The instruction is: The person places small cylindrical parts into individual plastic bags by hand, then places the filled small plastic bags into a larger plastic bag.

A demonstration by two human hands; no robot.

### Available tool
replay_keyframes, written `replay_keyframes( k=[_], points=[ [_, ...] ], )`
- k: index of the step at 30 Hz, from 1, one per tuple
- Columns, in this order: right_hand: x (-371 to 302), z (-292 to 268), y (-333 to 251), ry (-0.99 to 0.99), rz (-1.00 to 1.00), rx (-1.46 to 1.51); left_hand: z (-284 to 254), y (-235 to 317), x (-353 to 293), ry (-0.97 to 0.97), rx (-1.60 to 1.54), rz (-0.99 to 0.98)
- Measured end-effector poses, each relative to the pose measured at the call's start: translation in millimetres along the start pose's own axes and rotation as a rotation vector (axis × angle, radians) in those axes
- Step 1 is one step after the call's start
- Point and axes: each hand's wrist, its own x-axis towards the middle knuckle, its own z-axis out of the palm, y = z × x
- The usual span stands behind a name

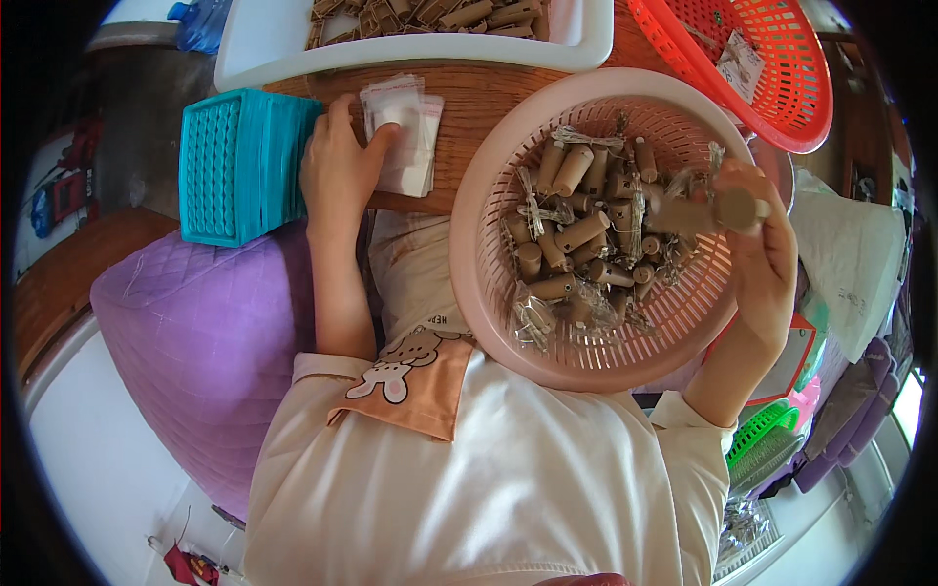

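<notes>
Apparently pinches a tube (pixel 738 209) between the right fingers (pixel 774 230), above the right side of the pink basket (pixel 467 254). Grips near one end, probably to leave the rest free of the fingers; cannot tell the exact fingertip contact through the blur. Has more tubes (pixel 583 231) heaped just left of and below these fingers, with wire bundles (pixel 586 139) among them, likely gathered within high sides against rolling away. Has that basket close to the body, perhaps to shorten the reach of the right fingers.

Spreads the left fingers (pixel 340 115), with the thumb well apart, closed on nothing. Seems to rest that thumb at the edge of the pouches (pixel 415 166), perhaps as a light stop against slipping on the worktop (pixel 467 127). Has the trays (pixel 259 166) stacked just left of the left fingers, opposite the pouches, maybe to avoid crowding the thumb. Places the white bin (pixel 415 57) of brown parts (pixel 469 18) beyond the left fingers, and the red basket (pixel 684 61) beyond the right fingers, probably to save nearer space for both wrists.
</notes>
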Motion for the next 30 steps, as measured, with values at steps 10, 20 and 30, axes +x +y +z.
replay_keyframes(
  k=[10, 20, 30],
  points=[
    [-11, -1, 11, 0.168, 0.362, 0.286, 10, -16, 7, 0.036, -0.197, -0.143],
    [-15, -5, 5, 0.129, 0.4, 0.056, -15, -3, 2, 0.159, -0.188, 0.076],
    [-33, -46, -1, -0.009, 0.374, 0.073, -54, 19, -18, -0.073, -0.771, -0.056]
  ],
)
